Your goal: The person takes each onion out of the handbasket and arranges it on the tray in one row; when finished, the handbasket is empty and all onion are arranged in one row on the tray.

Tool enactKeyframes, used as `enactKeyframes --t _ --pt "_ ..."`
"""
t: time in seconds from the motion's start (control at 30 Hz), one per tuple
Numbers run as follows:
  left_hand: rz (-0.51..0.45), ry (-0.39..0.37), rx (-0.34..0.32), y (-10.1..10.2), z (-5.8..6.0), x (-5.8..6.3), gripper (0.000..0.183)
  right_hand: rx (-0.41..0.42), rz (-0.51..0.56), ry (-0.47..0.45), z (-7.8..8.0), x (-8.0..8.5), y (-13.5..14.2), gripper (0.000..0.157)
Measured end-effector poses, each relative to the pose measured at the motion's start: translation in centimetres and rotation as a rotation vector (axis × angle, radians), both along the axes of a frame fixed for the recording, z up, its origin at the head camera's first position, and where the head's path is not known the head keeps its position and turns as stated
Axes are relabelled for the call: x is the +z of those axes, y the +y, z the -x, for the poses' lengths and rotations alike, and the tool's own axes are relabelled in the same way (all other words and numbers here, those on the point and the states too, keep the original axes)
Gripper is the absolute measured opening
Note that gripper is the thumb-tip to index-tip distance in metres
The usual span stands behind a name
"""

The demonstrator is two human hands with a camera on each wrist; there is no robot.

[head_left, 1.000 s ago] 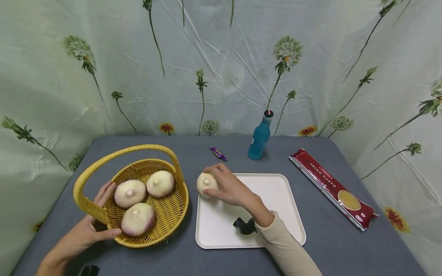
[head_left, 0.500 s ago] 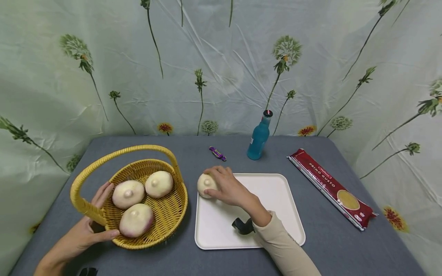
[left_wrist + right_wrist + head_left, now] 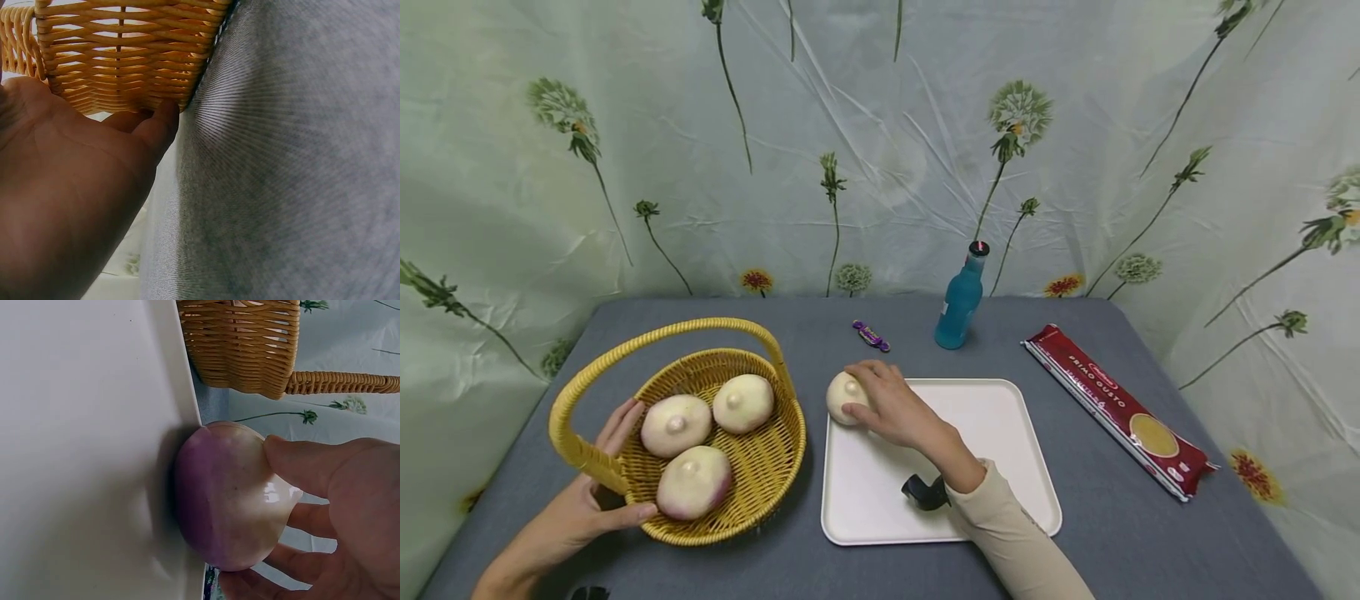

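Since the frame a second ago, little but the head view is shifting: the scene is sitting slightly farther left, while the left grip (image 3: 580, 504) and the right grip (image 3: 895, 408) are keeping nearly the same places against the things they are touching.

From the left, the person's left grip is resting on the outside of a yellow wicker basket (image 3: 760, 462), thumb and fingers standing apart with the foot of the arched handle (image 3: 658, 337) between them. Inside, three turnips (image 3: 693, 482) are lying toward the left and far side, leaving the weave showing at the right. The basket is standing on a grey desk (image 3: 1135, 542).

Next, a fourth turnip (image 3: 841, 397) is sitting at the far left corner of a white tray (image 3: 880, 508). The right grip is clamping on it, thumb on one side and fingers on the other; its purple side is facing the tray, though whether the tray is bearing its weight I cannot tell. A purple-wrapped candy (image 3: 871, 336) is lying just beyond. A beige sleeve (image 3: 1011, 521) is crossing the tray's near right part. Farther right, a blue bottle (image 3: 960, 307) is standing upright, and a red packet (image 3: 1112, 404) is lying aslant.
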State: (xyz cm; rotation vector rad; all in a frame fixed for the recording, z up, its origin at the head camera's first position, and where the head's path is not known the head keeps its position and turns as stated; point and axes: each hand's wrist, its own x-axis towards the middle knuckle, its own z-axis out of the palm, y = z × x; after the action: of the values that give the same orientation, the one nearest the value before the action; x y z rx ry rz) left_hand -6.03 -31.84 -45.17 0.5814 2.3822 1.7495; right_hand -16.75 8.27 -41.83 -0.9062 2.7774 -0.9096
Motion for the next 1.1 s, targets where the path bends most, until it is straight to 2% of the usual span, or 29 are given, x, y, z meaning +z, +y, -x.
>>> enactKeyframes --t 0.77,1.1 --pt "0.007 0.013 0.001 -0.13 0.00 -0.25 0.110 0.013 0.000 0.028 0.17 0.03 -0.07 0.054" --pt "-0.020 0.008 -0.015 -0.10 0.14 -0.21 0.110 -0.005 -0.008 0.039 0.10 0.79 0.30 0.059"
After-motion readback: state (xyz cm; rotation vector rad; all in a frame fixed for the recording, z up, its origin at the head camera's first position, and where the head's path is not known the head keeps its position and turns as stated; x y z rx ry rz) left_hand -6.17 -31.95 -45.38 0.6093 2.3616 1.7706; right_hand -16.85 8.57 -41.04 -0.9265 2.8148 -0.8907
